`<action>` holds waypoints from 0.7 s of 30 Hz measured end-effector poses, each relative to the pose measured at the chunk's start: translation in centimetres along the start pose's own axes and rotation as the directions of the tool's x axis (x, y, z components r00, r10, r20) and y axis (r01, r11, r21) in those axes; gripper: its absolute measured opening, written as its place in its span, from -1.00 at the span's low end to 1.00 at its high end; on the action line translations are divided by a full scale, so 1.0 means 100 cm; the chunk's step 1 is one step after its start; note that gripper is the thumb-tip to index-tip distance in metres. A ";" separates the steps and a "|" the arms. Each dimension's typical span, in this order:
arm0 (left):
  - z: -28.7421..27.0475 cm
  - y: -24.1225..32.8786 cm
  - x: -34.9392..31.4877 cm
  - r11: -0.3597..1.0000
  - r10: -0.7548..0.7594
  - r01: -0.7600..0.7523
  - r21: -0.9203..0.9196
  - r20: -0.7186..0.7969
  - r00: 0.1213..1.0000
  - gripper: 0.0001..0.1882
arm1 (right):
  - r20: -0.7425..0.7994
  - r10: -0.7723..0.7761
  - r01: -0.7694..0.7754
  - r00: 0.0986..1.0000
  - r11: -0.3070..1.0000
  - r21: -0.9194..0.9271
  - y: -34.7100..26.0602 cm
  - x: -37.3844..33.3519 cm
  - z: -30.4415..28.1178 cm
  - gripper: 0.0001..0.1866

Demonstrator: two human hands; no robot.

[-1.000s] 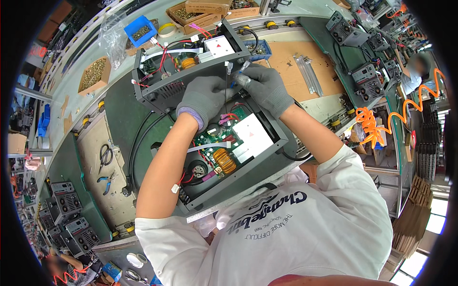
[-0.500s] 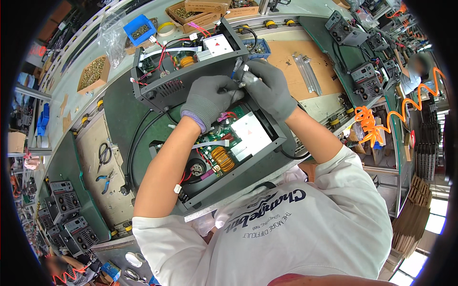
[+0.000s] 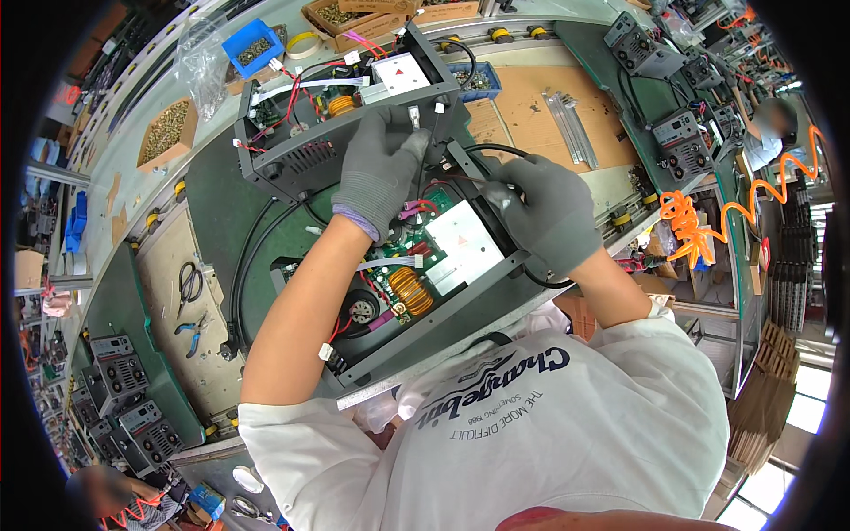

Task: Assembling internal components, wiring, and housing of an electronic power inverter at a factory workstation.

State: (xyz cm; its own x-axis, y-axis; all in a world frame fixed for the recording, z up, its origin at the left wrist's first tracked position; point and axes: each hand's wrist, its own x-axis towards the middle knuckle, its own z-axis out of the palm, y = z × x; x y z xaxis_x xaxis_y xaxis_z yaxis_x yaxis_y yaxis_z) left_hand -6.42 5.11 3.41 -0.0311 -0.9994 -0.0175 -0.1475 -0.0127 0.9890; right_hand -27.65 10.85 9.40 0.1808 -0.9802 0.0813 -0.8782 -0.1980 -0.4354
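Both my hands wear grey gloves and work above an open electronics housing [image 3: 354,376] nearest my body. Inside it show a green circuit board, a yellow-wound coil [image 3: 411,292] and a white cover plate [image 3: 462,246]. At the housing's far edge my left hand [image 3: 379,168] is closed, thumb and fingers pinching a wire with a pale connector [image 3: 414,115] standing up from the fingertips. To the right, my right hand [image 3: 551,217] curls with its fingertips on a thin dark red wire [image 3: 459,178] that stretches leftward. Where that wire ends is hidden.
A second open housing [image 3: 305,168] stands just beyond. Farther off are a blue screw bin [image 3: 253,50] and a cardboard box of screws [image 3: 168,134]. Scissors [image 3: 189,285] and blue-handled cutters [image 3: 189,336] lie left. Metal strips [image 3: 571,131] lie right, near a coiled orange hose [image 3: 682,232].
My hands have moved apart. The right one has shifted right and toward me, drawing a thin wire out straight. The left has risen slightly, its connector now upright.
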 end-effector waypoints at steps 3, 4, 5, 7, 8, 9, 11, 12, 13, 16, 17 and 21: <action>-0.005 0.016 -0.003 0.997 -0.065 0.071 -0.034 0.139 0.988 -0.71 | -0.014 -0.006 0.006 1.000 1.000 0.004 -0.006 -0.006 -0.007 -0.83; -0.008 0.009 -0.002 0.996 -0.070 0.076 -0.036 0.137 0.988 -0.71 | -0.008 -0.008 0.008 1.000 1.000 0.004 -0.006 -0.006 -0.005 -0.83; -0.011 -0.001 0.000 0.992 0.042 -0.054 0.113 0.101 0.994 -0.72 | -0.076 -0.097 0.096 0.992 0.995 -0.016 -0.006 -0.005 -0.003 -0.84; -0.014 0.006 -0.002 0.951 0.150 -0.167 0.262 0.083 0.985 -0.72 | -0.135 -0.185 0.181 0.973 0.983 -0.039 -0.004 -0.003 0.004 -0.84; -0.018 0.012 -0.005 0.899 0.013 -0.073 0.433 0.139 0.990 -0.74 | -0.208 -0.263 0.264 0.942 0.964 -0.024 -0.004 -0.001 0.008 -0.84; -0.020 0.017 -0.008 0.807 -0.131 0.007 0.591 0.167 0.977 -0.75 | -0.280 -0.337 0.347 0.899 0.938 -0.015 -0.004 0.000 0.013 -0.84; -0.021 0.007 -0.003 0.791 -0.186 0.014 0.612 0.219 0.958 -0.74 | -0.226 -0.311 0.331 0.923 0.942 0.057 -0.001 -0.002 0.023 -0.82; -0.023 0.005 -0.001 0.772 -0.236 0.011 0.635 0.270 0.934 -0.74 | -0.177 -0.287 0.311 0.941 0.942 0.126 0.001 -0.003 0.027 -0.81; -0.022 0.003 -0.002 0.774 -0.242 0.024 0.633 0.261 0.935 -0.74 | -0.167 -0.294 0.317 0.941 0.940 0.129 0.003 -0.004 0.030 -0.81; -0.017 0.001 -0.001 0.784 -0.269 0.086 0.614 0.212 0.940 -0.71 | -0.095 -0.229 0.243 0.969 0.952 0.187 0.004 -0.006 0.032 -0.65; -0.016 0.002 -0.001 0.786 -0.274 0.095 0.610 0.207 0.939 -0.71 | -0.086 -0.233 0.245 0.969 0.951 0.187 0.003 -0.006 0.033 -0.65; -0.017 0.004 0.001 0.801 -0.302 0.147 0.580 0.180 0.936 -0.70 | -0.061 -0.226 0.234 0.972 0.958 0.169 0.000 -0.005 0.031 -0.72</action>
State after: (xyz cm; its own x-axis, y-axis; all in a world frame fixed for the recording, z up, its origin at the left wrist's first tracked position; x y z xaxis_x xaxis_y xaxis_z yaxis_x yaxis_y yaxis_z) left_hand -4.85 4.94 4.06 -0.1622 -0.9258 -0.3414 -0.6965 -0.1376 0.7043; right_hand -26.41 11.34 6.59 0.3476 -0.9085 0.2321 -0.7237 -0.4173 -0.5496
